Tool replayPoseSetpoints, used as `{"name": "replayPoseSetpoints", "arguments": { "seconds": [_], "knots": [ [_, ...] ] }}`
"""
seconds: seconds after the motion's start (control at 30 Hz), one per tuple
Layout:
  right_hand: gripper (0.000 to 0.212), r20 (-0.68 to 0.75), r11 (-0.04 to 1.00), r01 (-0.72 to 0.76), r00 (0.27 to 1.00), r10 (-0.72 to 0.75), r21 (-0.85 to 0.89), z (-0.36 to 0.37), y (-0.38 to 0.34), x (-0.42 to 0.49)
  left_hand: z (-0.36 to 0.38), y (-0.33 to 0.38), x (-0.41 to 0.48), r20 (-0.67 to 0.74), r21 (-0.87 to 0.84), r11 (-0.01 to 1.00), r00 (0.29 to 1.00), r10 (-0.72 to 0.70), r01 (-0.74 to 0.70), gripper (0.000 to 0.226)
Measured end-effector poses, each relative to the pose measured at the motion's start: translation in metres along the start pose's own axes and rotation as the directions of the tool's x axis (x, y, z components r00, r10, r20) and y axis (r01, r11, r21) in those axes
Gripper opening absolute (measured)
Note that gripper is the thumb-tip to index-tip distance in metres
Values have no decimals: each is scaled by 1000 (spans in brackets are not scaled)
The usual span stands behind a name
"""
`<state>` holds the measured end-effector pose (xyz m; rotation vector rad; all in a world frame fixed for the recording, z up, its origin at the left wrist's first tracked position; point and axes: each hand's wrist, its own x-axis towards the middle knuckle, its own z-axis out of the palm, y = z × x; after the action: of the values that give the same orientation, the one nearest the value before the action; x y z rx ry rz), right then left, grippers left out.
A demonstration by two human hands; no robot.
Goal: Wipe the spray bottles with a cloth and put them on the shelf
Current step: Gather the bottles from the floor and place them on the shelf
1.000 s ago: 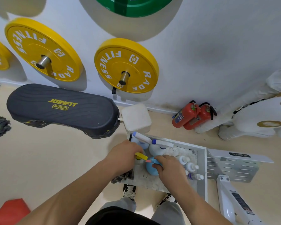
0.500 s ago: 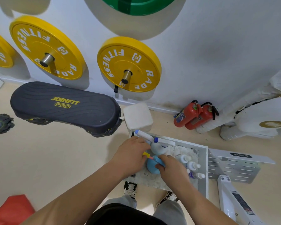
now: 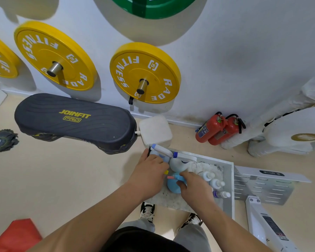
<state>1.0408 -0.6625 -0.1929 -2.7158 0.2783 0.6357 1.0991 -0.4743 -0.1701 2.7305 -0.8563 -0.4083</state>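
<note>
A blue spray bottle [image 3: 172, 187] with a pink nozzle stands on the white shelf [image 3: 231, 190]. My right hand [image 3: 195, 187] is closed over its top. My left hand [image 3: 149, 172] is curled just left of it, over something whose yellow tip [image 3: 165, 172] peeks out; the rest is hidden. Behind the hands stand two white spray bottles with blue nozzles [image 3: 162, 150] [image 3: 184, 158]. Three small white-capped bottles [image 3: 216, 183] line the shelf's right side. A white fluffy cloth-like patch [image 3: 200, 166] lies at the back of the shelf.
A black balance board [image 3: 75, 122] and a white box [image 3: 155, 130] sit on the floor to the left and behind. Two red fire extinguishers [image 3: 218, 130] lean by the wall. A perforated white panel [image 3: 262, 186] adjoins the shelf's right. Yellow weight plates [image 3: 144, 73] hang on the wall.
My left hand has slid toward the back-left white bottle, and its yellow tip is now almost hidden. My right hand stays on the blue bottle's top.
</note>
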Motion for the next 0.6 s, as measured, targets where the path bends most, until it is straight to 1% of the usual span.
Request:
{"name": "replayPoseSetpoints", "arguments": {
  "seconds": [0.07, 0.13, 0.2, 0.27, 0.37, 0.5, 0.6],
  "knots": [
    [40, 23, 1000, -10, 1000, 10, 1, -4, -2, -3, -3, 4, 2, -29, -25, 999, 999, 44, -45, 27],
    [46, 32, 1000, -8, 999, 8, 2, -12, -3, -7, -5, 13, 5, -44, -105, 992, 997, 68, -73, 27],
    [43, 23, 1000, 5, 1000, -6, 18, -24, -1, -12, -9, 25, 8, -54, -189, 977, 994, 94, -103, 25],
    [40, 15, 998, 3, 1000, -4, 69, -37, 6, -18, -11, 37, 13, -62, -230, 964, 991, 119, -130, 28],
    [43, -13, 987, -63, 998, 65, 146, -50, 28, -29, -7, 58, 25, -20, -263, 957, 992, 125, -125, 28],
    [34, -33, 958, -178, 981, 190, 223, -59, 75, -37, 1, 91, 45, 81, -248, 966, 992, 99, -77, 26],
    [29, -34, 939, -183, 979, 202, 291, -65, 104, -36, 7, 115, 60, 150, -235, 972, 987, 61, -24, 27]
  ]
}}
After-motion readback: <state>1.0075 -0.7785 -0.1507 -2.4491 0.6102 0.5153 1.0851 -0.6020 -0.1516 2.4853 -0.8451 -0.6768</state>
